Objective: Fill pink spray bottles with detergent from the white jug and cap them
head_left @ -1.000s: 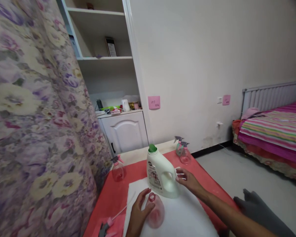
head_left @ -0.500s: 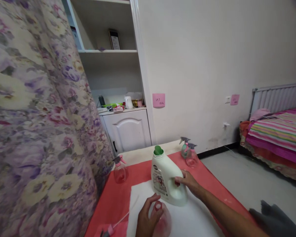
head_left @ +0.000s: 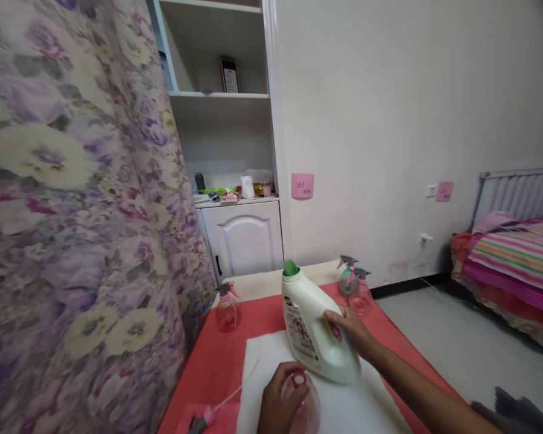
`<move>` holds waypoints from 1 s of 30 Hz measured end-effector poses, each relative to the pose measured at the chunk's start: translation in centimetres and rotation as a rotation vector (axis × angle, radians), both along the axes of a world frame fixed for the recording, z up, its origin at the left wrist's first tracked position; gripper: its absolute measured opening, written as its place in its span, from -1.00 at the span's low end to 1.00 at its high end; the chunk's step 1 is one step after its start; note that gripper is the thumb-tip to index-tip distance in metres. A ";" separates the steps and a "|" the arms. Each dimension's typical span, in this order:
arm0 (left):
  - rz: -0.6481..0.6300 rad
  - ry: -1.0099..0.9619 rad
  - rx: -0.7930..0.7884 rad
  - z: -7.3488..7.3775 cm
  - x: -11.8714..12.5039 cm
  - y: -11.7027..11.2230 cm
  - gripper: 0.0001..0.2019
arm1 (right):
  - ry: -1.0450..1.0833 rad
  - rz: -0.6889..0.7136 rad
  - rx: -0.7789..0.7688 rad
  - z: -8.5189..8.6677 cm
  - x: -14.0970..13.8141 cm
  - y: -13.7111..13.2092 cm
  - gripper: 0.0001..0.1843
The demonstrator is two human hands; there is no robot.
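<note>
My right hand (head_left: 349, 330) grips the handle of a white detergent jug (head_left: 314, 328) with a green cap, tilted left on a white cloth (head_left: 262, 367). My left hand (head_left: 280, 401) is wrapped round the neck of an open pink spray bottle (head_left: 308, 408) standing on the cloth just in front of the jug. The bottle's removed trigger head (head_left: 203, 417) with its tube lies on the red tabletop to the left.
A pink spray bottle (head_left: 227, 308) stands at the red table's (head_left: 217, 361) left, two more spray bottles (head_left: 355, 288) at its far right. A flowered curtain (head_left: 72, 211) hangs close on the left. White cupboard (head_left: 244, 235) behind; striped bed (head_left: 516, 259) to the right.
My right hand has closed on the jug's handle and tipped the jug leftward toward the open bottle. My left hand has kept its hold on the bottle's neck.
</note>
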State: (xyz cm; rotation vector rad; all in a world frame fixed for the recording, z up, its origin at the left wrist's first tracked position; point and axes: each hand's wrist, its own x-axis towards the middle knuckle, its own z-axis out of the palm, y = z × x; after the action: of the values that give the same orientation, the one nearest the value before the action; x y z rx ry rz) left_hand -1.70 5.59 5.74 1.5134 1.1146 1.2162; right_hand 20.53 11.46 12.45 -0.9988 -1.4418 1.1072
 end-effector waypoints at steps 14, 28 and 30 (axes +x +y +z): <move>-0.005 -0.068 0.033 0.5 0.0 -0.6 -0.74 | -0.328 0.158 -0.076 7.4 7.1 -7.5 -0.51; 0.009 -0.166 -0.001 1.0 0.1 -1.2 -0.76 | -0.727 0.300 -0.148 7.5 7.8 -8.5 -0.62; 0.011 -0.171 -0.005 1.1 0.1 -1.2 -0.79 | -0.776 0.299 -0.130 7.8 7.7 -8.5 -0.61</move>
State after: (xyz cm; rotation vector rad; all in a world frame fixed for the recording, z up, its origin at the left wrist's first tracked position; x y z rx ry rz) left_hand -1.63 4.41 6.79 1.3732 1.0131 1.3222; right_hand 28.21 2.94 20.20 -1.4308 -2.2139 1.0798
